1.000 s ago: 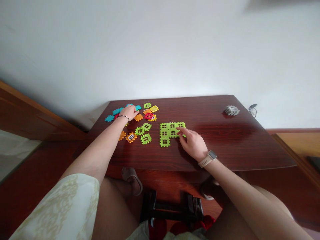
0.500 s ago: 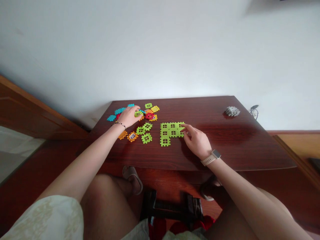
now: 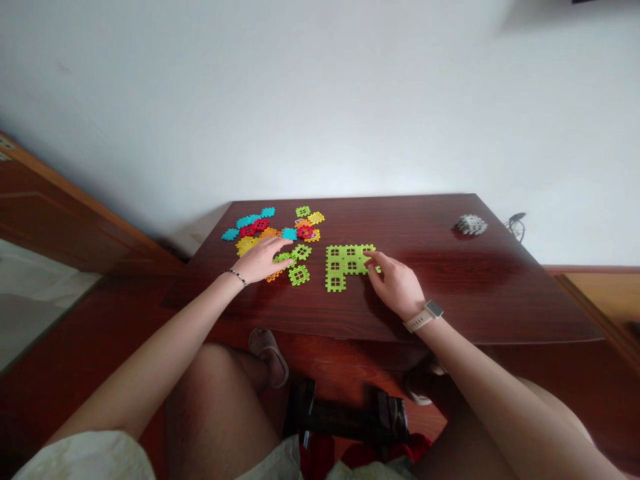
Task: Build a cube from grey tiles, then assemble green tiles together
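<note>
My left hand [image 3: 264, 259] is over the loose pieces at the table's left, fingers stretched out and thumb apart. A green window tile [image 3: 283, 259] shows between its thumb and fingers, partly hidden; no firm grip is visible. Beside it lie two more green tiles, one farther back [image 3: 301, 252] and one nearer me [image 3: 299, 275]. My right hand [image 3: 395, 280] rests at the right end of a flat panel of joined green window tiles [image 3: 336, 267]. Its index finger and thumb are apart on the end tile, which they partly cover.
Blue [image 3: 247, 221], red [image 3: 261, 225], yellow [image 3: 247, 246] and orange tiles [image 3: 270, 233] are heaped at the back left. A grey stack of notched pieces [image 3: 471, 225] sits at the back right. The dark wooden table [image 3: 415, 227] stands against a wall; a cable [image 3: 516, 223] hangs beyond its right edge.
My left hand has come back toward me from the coloured heap, where it had a green tile at its fingers. It uncovers blue, red and yellow tiles. My right hand stays on the panel.
</note>
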Demonstrator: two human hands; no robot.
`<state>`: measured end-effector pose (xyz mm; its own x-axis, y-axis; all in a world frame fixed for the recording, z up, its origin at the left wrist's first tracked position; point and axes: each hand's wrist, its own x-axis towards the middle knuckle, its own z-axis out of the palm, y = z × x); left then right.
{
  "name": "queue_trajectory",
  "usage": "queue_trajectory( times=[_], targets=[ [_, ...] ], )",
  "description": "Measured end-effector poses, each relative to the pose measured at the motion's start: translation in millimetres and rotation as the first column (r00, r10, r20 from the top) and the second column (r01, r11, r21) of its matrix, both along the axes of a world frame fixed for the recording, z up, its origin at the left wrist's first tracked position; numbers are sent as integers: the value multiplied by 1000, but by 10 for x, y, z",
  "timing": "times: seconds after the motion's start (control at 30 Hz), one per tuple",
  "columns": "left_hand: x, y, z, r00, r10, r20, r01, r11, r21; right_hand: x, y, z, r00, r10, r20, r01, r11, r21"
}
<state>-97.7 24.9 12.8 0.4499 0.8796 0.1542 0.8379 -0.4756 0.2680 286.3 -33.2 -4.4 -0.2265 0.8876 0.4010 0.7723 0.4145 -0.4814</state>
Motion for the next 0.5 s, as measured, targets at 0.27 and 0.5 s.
queue_trajectory(
  times=[0.27,0.5],
  targets=[
    [188,854,-38,982,182,-56,-176,979,104,-27,33,-36,1000,18,-14,-18,1000,1],
    [371,1692,-211,955,261,-138,-255,965,60,-15,38,-65,1000,22,3,-22,1000,17]
  ],
)
